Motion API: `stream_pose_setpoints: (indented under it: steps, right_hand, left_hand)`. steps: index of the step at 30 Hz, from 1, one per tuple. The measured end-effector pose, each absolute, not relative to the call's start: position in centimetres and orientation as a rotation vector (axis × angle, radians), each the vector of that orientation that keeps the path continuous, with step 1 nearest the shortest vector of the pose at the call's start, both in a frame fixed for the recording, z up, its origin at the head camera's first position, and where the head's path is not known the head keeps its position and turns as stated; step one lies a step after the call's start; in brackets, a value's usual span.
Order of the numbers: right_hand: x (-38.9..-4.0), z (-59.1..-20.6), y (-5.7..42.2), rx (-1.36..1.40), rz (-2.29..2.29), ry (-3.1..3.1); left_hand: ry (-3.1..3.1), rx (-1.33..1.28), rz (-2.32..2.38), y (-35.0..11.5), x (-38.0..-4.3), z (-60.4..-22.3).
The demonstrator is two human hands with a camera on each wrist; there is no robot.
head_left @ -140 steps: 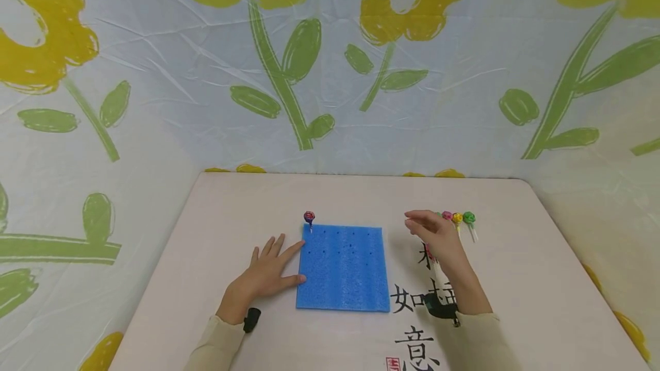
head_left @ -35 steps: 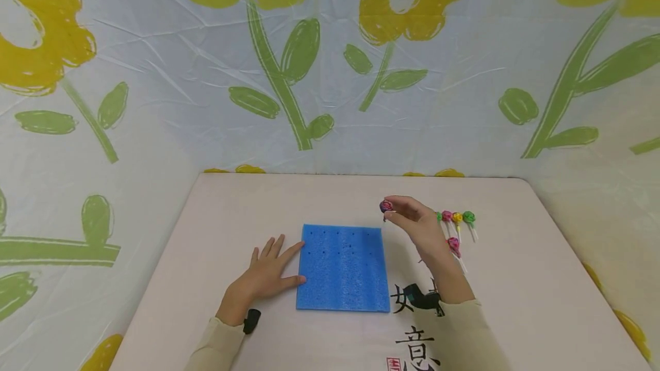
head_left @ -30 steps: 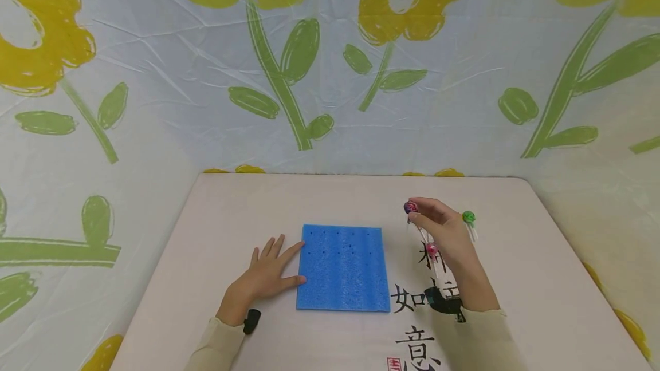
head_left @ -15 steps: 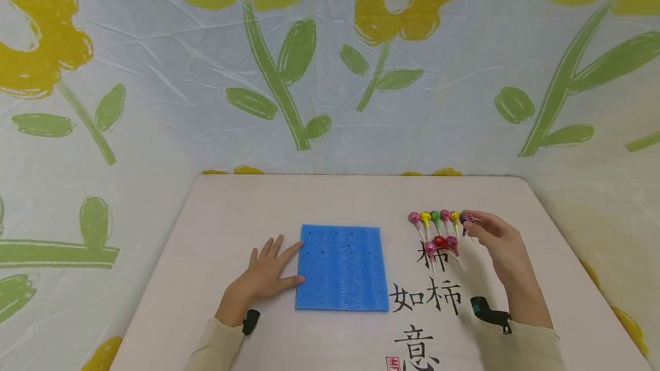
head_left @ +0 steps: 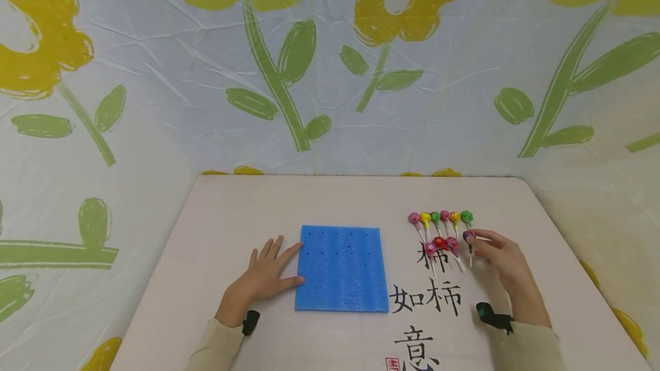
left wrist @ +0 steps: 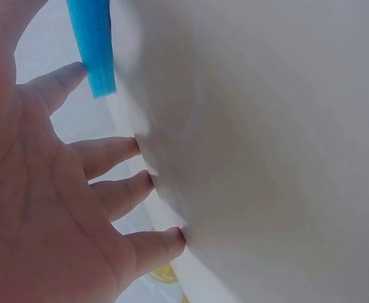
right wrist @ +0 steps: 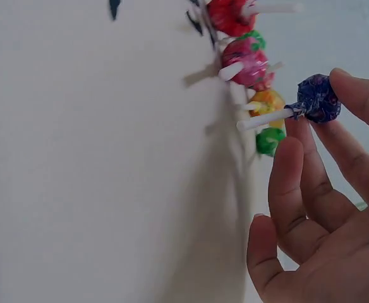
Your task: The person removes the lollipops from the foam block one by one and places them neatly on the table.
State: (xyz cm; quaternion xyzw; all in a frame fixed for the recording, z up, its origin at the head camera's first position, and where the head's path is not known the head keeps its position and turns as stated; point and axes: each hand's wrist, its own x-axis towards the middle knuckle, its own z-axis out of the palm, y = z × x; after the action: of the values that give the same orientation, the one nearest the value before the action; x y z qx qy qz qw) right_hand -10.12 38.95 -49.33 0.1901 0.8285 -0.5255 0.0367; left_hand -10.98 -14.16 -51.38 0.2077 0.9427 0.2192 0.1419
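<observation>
A dark blue-wrapped lollipop (head_left: 468, 236) is pinched between the thumb and fingertips of my right hand (head_left: 507, 262), at the right end of the front row of lollipops. In the right wrist view, this lollipop (right wrist: 318, 99) has its white stick pointing left. My left hand (head_left: 265, 272) lies with fingers spread on the table, its index finger and thumb touching the left edge of a blue foam board (head_left: 340, 285). Small dark holes dot the upper part of the board. The left wrist view shows a fingertip against the foam's edge (left wrist: 96, 57).
Several lollipops in pink, yellow and green wrappers (head_left: 435, 216) lie in a back row. Before them lie a red lollipop (head_left: 440, 243) and two pink ones. Black characters (head_left: 416, 343) mark the pale table (head_left: 247, 199). A flower-print cloth (head_left: 206, 73) surrounds it.
The blue lollipop first stood in the foam's upper-left corner. My right hand has carried it right, past the lollipop rows, then lowered it nearer the front row. My left hand stays put.
</observation>
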Motion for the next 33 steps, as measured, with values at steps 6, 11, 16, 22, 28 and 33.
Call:
stream_pose_setpoints:
  steps: [6,11,16,22,28,33]
  right_hand:
    - [-10.3,-50.1,38.8,0.631,-1.55,2.558]
    - [-10.4,-50.6,38.5,0.641,-1.433,2.596]
    - [-10.5,-50.8,38.3,0.647,-1.35,2.623]
    - [-10.8,-50.7,38.0,0.652,-1.297,2.648]
    - [-10.9,-50.9,37.9,0.666,-1.273,2.651]
    - [-11.0,-51.5,38.0,0.648,-1.264,2.666]
  left_hand:
    - [2.721,0.599,0.622,-14.1,-11.0,-51.4]
    - [2.714,0.59,0.617,-14.2,-11.0,-51.6]
    - [2.708,0.59,0.627,-14.2,-11.0,-51.6]
    - [2.715,0.587,0.623,-14.2,-11.1,-51.8]
    - [2.704,0.581,0.629,-14.3,-11.1,-51.8]
    - [2.706,0.585,0.638,-14.2,-11.1,-51.7]
